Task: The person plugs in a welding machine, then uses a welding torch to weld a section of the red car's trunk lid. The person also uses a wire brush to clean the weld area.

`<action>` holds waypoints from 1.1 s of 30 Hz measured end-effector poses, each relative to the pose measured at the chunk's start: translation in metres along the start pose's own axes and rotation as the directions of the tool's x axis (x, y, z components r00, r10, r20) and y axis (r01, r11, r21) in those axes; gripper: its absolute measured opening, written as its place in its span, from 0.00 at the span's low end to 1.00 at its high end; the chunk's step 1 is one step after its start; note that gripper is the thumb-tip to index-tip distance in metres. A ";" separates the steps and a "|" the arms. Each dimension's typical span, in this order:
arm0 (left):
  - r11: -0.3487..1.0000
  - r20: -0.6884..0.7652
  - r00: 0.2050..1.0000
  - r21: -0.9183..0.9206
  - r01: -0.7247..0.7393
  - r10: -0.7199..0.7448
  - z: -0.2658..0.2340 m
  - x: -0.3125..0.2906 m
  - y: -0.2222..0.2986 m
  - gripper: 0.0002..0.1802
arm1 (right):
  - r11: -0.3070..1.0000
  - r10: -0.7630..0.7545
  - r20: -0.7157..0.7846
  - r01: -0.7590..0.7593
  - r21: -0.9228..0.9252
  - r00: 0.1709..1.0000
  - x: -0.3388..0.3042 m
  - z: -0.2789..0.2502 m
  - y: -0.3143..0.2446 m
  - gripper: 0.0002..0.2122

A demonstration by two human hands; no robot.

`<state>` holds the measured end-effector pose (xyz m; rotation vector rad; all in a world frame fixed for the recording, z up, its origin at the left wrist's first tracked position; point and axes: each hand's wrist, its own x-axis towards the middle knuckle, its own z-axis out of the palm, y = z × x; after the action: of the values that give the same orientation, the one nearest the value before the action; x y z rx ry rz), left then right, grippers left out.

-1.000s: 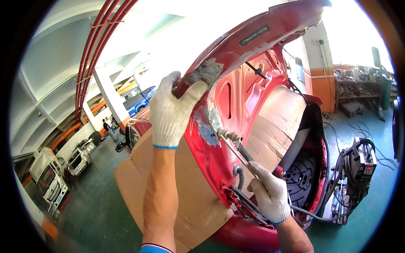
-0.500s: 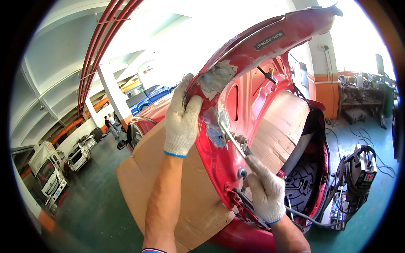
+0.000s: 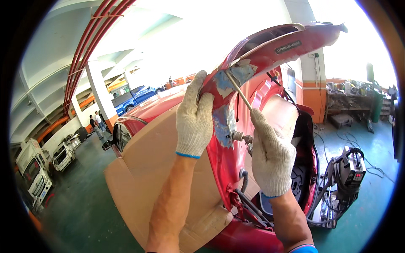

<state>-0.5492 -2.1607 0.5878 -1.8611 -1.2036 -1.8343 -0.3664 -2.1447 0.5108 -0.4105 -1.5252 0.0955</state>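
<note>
1. Left hand [image 3: 195, 116], in a white knit glove with a blue cuff, laid flat with fingers spread against the outer face of the red car panel [image 3: 228, 147], fingertips reaching up to its edge near the sanded patch.
2. Right hand [image 3: 272, 158], gloved the same way, closed in a fist around the lower end of a slim metal rod [image 3: 238, 90], on the inner side of the panel.
3. Rod running up and to the left from the fist, its upper tip touching the grey-blue bare patch [image 3: 236, 76] where paint is gone, near the top of the panel.
4. A second bare patch [image 3: 222, 124] lower on the panel, between the two hands.
5. Panel standing roughly upright between both forearms, raised red tailgate [image 3: 295, 40] arching above it.
6. Brown cardboard sheet [image 3: 143, 168] covering the car's side to the left of the panel, behind the left forearm.
7. Grey hose [image 3: 244, 179] and dark cables hanging inside the opening below the right hand.
8. Welding machine [image 3: 350, 168] standing on the green floor [image 3: 367, 206] to the right, well apart from the hands.
9. White trucks [image 3: 36, 168] parked far left; two people [image 3: 96, 124] standing in the distance by a pillar; blue car [image 3: 137, 95] beyond.
</note>
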 end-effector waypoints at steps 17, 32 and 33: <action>0.997 -0.027 1.000 -0.072 0.011 -0.013 0.003 -0.002 0.001 0.24 | 0.998 0.022 -0.016 -0.023 -0.066 1.000 -0.015 0.001 -0.005 0.24; 0.998 -0.027 0.999 -0.055 0.018 -0.019 0.004 -0.002 0.006 0.26 | 0.998 0.040 0.075 -0.035 -0.058 0.996 -0.017 -0.011 0.004 0.22; 0.999 -0.032 0.999 -0.049 0.019 -0.020 0.002 -0.002 0.011 0.27 | 1.000 0.031 0.044 -0.030 -0.003 0.999 -0.020 -0.011 0.003 0.21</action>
<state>-0.5403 -2.1669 0.5891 -1.8437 -1.1808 -1.9130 -0.3564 -2.1500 0.4904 -0.4358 -1.5624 0.1276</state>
